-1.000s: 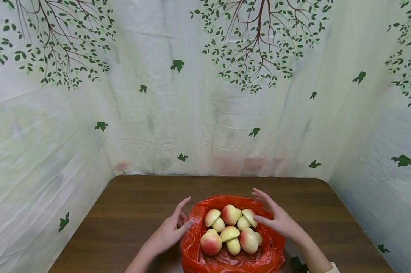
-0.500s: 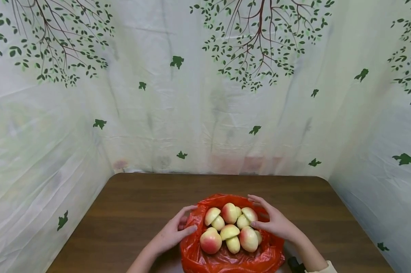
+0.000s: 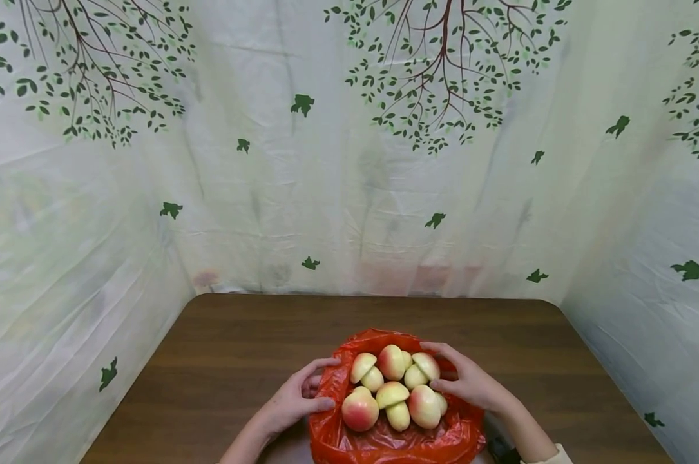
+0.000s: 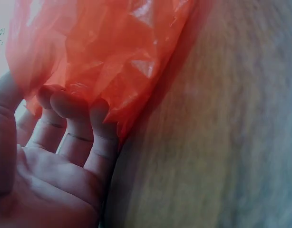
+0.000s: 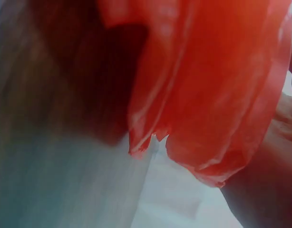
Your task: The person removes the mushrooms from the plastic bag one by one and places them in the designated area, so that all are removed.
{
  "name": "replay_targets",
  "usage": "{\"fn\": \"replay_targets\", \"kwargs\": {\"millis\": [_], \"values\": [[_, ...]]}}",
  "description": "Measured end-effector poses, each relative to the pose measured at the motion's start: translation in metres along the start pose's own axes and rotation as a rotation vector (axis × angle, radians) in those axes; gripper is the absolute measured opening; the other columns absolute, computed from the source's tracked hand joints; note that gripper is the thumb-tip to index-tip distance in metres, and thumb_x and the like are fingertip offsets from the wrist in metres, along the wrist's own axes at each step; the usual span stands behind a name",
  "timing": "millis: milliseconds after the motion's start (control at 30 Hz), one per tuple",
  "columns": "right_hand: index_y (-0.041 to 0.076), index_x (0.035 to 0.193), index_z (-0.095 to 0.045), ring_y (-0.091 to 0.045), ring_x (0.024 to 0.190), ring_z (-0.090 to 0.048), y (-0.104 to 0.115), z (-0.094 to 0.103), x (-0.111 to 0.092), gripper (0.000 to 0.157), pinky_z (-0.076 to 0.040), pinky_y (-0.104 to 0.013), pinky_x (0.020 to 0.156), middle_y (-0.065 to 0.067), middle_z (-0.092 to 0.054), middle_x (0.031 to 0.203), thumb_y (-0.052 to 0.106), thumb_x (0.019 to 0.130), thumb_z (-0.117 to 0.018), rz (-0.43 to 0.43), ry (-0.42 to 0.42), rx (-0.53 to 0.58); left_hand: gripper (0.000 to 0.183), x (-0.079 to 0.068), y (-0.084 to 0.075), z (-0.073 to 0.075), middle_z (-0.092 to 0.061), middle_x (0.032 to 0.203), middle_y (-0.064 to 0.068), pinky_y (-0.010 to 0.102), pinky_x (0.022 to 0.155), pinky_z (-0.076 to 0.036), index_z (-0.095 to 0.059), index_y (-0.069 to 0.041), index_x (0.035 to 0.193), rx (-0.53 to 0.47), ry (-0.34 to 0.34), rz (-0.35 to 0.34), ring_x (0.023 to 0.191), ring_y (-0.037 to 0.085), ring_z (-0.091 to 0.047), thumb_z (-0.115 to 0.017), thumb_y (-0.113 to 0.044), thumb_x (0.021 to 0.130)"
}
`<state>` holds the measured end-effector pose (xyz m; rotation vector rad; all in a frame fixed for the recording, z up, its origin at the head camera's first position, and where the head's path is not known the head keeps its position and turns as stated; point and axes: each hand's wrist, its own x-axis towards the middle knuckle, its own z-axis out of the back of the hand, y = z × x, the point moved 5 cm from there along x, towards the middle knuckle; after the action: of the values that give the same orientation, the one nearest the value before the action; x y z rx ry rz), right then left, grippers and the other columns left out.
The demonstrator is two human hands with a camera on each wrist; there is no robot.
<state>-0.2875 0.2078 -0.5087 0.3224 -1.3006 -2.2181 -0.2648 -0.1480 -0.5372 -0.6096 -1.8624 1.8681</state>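
A red plastic bag (image 3: 395, 443), its mouth rolled wide, sits near the front of the table. Inside lie several mushroom-shaped pieces (image 3: 392, 394) with rounded yellow-to-red caps and pale yellow stems. At the bag's left side my left hand (image 3: 296, 401) grips the rim, thumb over the near part and fingers round the outside. Its curled fingertips dent the thin plastic in the left wrist view. My right hand (image 3: 471, 380) holds the right rear rim, thumb on the inner side beside a mushroom-shaped piece. Hanging red plastic hides most of this hand in the right wrist view.
The brown wooden table (image 3: 256, 335) extends behind the bag and to both sides. Pale cloth walls (image 3: 361, 193) printed with leaves and branches stand around it. A small black object (image 3: 502, 451) shows by the right wrist.
My left hand has lowered its raised fingers and closed in to the right onto the bag's rim. My right hand's fingers have come down onto the right rear rim. The bag stays in place.
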Motion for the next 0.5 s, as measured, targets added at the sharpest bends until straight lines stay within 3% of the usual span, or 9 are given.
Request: {"fn": "replay_targets", "kwargs": {"millis": [233, 367, 500], "values": [[0.012, 0.156, -0.049, -0.026, 0.135, -0.057, -0.0022, 0.0004, 0.0010, 0.059, -0.055, -0.026, 0.101, -0.020, -0.049, 0.157, 0.025, 0.103, -0.071, 0.022, -0.015, -0.088, 0.069, -0.0003, 0.0026, -0.0001, -0.078, 0.119, 0.011, 0.031, 0.082, -0.065, -0.038, -0.008, 0.159, -0.038, 0.028, 0.019, 0.098, 0.014, -0.075, -0.073, -0.009, 0.100], [0.015, 0.152, -0.054, -0.013, 0.133, -0.056, -0.0028, 0.0005, 0.0009, 0.054, -0.053, -0.022, 0.101, -0.017, -0.052, 0.155, 0.026, 0.102, -0.072, 0.040, -0.025, -0.122, 0.072, -0.0011, 0.0033, 0.0013, -0.079, 0.117, 0.007, 0.031, 0.082, -0.065, -0.035, -0.009, 0.160, -0.057, 0.040, 0.019, 0.096, 0.013, -0.075, -0.073, -0.007, 0.099], [0.015, 0.150, -0.056, -0.011, 0.132, -0.056, -0.0010, 0.0008, 0.0006, 0.052, -0.052, -0.018, 0.099, -0.018, -0.053, 0.154, 0.024, 0.101, -0.073, 0.040, -0.030, -0.096, 0.073, -0.0004, 0.0048, 0.0034, -0.079, 0.117, 0.005, 0.031, 0.082, -0.065, -0.034, -0.010, 0.162, -0.066, 0.038, 0.018, 0.098, 0.013, -0.076, -0.073, -0.008, 0.100]]}}
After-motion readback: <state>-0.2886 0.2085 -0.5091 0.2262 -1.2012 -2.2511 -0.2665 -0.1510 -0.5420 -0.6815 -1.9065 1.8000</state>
